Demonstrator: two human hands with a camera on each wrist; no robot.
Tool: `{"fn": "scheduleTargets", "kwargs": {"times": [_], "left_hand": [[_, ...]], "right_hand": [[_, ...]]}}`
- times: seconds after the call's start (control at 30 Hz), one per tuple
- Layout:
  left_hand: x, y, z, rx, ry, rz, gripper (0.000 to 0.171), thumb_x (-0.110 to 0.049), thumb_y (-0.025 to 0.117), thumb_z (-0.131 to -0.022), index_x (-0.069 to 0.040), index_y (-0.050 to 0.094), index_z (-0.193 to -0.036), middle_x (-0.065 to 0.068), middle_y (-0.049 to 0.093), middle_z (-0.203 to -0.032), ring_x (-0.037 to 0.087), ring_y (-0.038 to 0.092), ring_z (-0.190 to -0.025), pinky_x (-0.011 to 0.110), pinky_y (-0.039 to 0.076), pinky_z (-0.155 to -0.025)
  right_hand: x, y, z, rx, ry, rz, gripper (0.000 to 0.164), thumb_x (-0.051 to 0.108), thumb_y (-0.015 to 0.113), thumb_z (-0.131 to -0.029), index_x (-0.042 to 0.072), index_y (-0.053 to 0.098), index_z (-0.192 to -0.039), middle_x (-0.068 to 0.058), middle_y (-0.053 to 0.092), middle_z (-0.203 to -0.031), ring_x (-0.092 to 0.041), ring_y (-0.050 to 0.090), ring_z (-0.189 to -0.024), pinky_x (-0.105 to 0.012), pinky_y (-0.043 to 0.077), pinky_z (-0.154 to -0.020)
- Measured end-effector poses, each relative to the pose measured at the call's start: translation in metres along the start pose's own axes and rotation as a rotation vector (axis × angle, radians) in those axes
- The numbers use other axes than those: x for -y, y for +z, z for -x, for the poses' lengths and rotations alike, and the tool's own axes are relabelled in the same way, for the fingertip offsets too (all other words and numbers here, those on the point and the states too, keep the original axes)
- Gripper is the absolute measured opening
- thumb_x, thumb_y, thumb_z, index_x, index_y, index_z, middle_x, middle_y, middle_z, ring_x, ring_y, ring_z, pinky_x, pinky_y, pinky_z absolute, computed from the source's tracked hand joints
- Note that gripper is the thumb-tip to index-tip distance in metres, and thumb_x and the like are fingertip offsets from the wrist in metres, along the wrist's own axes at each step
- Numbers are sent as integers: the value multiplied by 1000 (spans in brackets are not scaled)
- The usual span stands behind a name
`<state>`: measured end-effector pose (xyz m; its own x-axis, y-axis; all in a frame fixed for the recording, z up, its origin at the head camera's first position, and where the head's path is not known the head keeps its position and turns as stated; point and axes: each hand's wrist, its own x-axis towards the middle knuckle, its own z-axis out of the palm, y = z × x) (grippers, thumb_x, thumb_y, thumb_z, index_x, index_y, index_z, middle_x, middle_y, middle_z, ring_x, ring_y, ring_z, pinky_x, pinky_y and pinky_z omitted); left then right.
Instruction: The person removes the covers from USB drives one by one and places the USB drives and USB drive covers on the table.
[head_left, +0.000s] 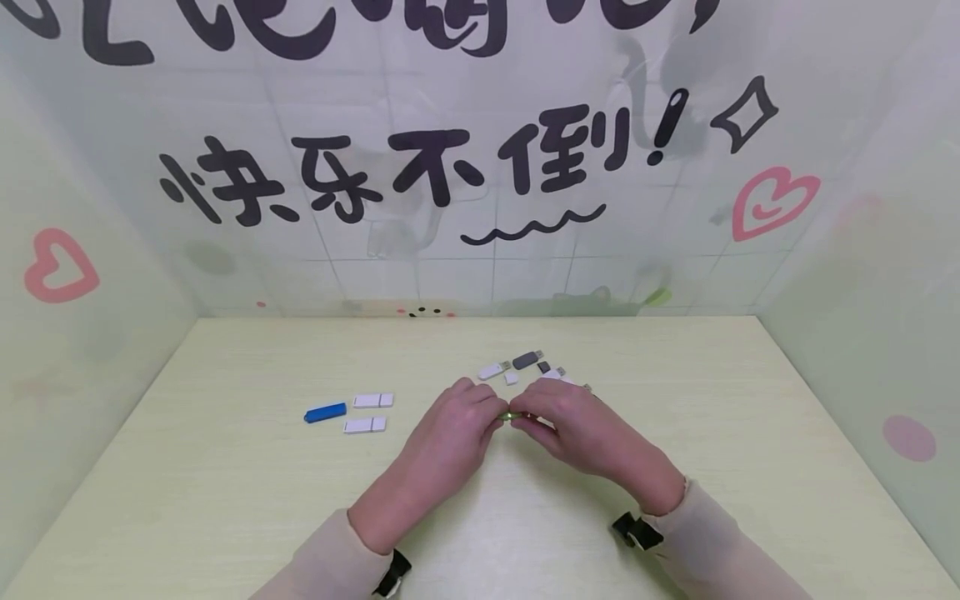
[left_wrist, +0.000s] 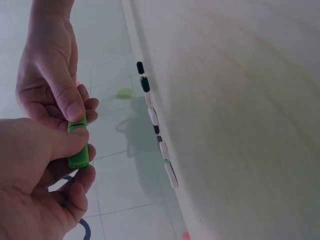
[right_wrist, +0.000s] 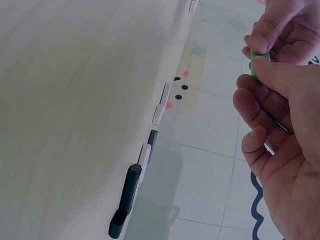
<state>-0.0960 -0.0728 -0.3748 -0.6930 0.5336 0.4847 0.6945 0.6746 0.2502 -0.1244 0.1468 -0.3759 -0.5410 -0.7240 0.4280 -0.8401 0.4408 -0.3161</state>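
Observation:
Both hands meet over the table around a green USB stick (left_wrist: 78, 157). My left hand (head_left: 454, 429) pinches its body between thumb and fingers. At the other end, my right hand (head_left: 581, 423) pinches the stick, and a seam crosses it near that thumb in the left wrist view. Much of the stick is covered by fingers in the head view. Just beyond the hands lie a white USB stick (head_left: 491, 371) and a grey USB stick (head_left: 527, 360), their metal plugs bare. A small white cap (head_left: 512, 378) and a dark cap (head_left: 543, 367) lie near them.
On the left of the table (head_left: 225, 500) lie a blue USB stick (head_left: 326, 412) and two capped white sticks, an upper one (head_left: 367, 401) and a lower one (head_left: 360, 426). A black stick (right_wrist: 131, 185) shows in the right wrist view. Printed wall panels (head_left: 420, 275) bound the back and sides.

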Motion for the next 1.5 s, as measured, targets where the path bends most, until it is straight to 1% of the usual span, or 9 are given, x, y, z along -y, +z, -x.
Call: {"fn": "scheduleTargets", "kwargs": {"times": [0.47,0.73,0.87,1.13,1.37,1.5], "left_hand": [[1,-1,0,14,-6,-13,18,1,85,-87,-8,79,-101,-3,68,-89,17,55,-81,29,50,-73],[2,-2,1,22,-10,-17,17,1,85,-87,-9,79,-100,-3,69,-90,17,55,-81,29,50,-74],[3,-2,1,18,-18,-24,16,1,86,-87,-9,78,-98,-3,68,-90,18,55,-81,29,51,-75],[4,-3,0,25,-53,-2,15,1,85,-88,-8,78,-97,-2,69,-90,16,54,-80,28,51,-74],[5,-7,-1,38,-118,16,13,-1,83,-91,-9,78,-100,-2,70,-93,16,55,-82,29,52,-74],[6,-9,-3,44,-139,21,13,-1,81,-92,-8,78,-103,-1,71,-95,18,57,-85,31,54,-77]], "right_hand": [[0,-2,-1,18,10,10,12,9,79,-97,11,79,-109,4,74,-98,-10,67,-88,-28,58,-80],[0,-4,0,22,5,13,8,8,80,-96,10,78,-104,5,72,-96,-10,65,-85,-27,57,-78],[-2,-6,0,31,25,21,6,7,79,-96,10,77,-102,5,72,-96,-10,64,-85,-27,56,-78],[-4,-13,2,35,59,42,10,5,81,-94,11,77,-101,5,73,-97,-11,63,-86,-27,57,-79],[-4,-19,5,54,89,44,8,6,80,-95,11,76,-100,6,70,-94,-9,63,-84,-27,57,-78],[-5,-23,9,59,97,51,8,6,80,-95,12,75,-99,8,69,-93,-8,62,-84,-26,57,-78]]}}
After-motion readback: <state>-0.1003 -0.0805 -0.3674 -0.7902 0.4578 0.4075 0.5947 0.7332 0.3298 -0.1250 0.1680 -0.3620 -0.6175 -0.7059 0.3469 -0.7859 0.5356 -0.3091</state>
